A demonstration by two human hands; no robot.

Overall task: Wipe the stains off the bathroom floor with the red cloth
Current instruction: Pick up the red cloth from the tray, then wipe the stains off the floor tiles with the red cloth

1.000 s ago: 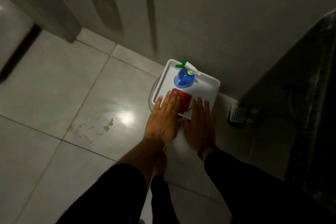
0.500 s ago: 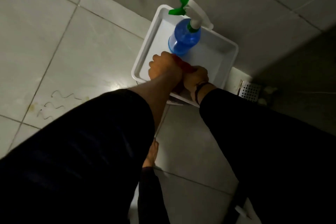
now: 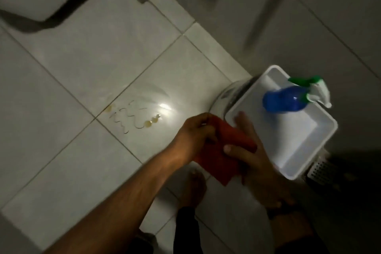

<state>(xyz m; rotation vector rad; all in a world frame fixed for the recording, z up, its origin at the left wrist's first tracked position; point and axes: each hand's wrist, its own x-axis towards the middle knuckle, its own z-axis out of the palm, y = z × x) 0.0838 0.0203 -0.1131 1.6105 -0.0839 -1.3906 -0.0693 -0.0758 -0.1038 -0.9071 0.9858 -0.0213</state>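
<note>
Cloth (image 3: 222, 150), red, is held above the floor (image 3: 61, 150) between both hands: left hand (image 3: 193, 136) pinching its far edge, right hand (image 3: 251, 156) gripping its near side, thumb on top. Stains (image 3: 132, 117) lie left; tray (image 3: 299, 150) with spray bottle (image 3: 284, 99) stands right.

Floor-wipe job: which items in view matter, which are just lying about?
In play: red cloth, held by left hand and right hand; yellowish stains on the floor tile.

Just there: blue spray bottle, white tray, floor drain.
</note>
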